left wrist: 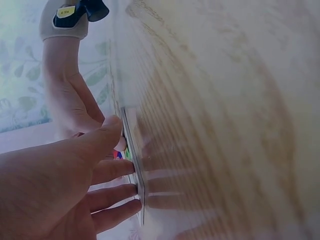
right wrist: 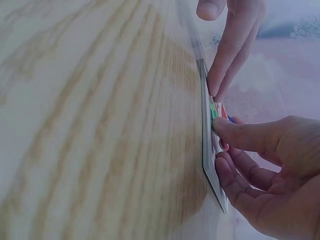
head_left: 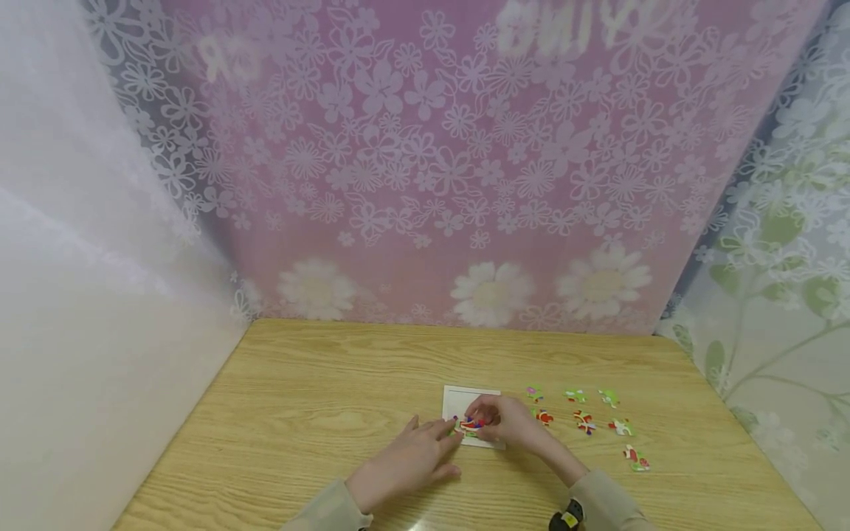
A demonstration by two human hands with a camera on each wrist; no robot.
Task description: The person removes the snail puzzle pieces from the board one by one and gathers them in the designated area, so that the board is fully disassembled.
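Note:
A white square puzzle board (head_left: 454, 399) lies flat on the wooden table, with colourful jigsaw pieces (head_left: 470, 425) along its near part. My right hand (head_left: 510, 423) is over the board's right side and pinches a red and blue puzzle piece (right wrist: 224, 111) between thumb and fingers, low against the board. From the left, my left hand (head_left: 413, 456) reaches in with fingers fairly straight, its fingertips touching the pieces at the board's left edge. In the right wrist view, the thumb of the right hand (right wrist: 280, 165) presses beside a green part. Fingers hide most of the pieces' outlines.
Several loose puzzle pieces (head_left: 584, 422) in red, green and white lie spread on the table (head_left: 319, 398) to the right of the board. A pink flowered curtain (head_left: 425, 184) stands behind the table. A black wrist strap (head_left: 567, 516) is on the right sleeve.

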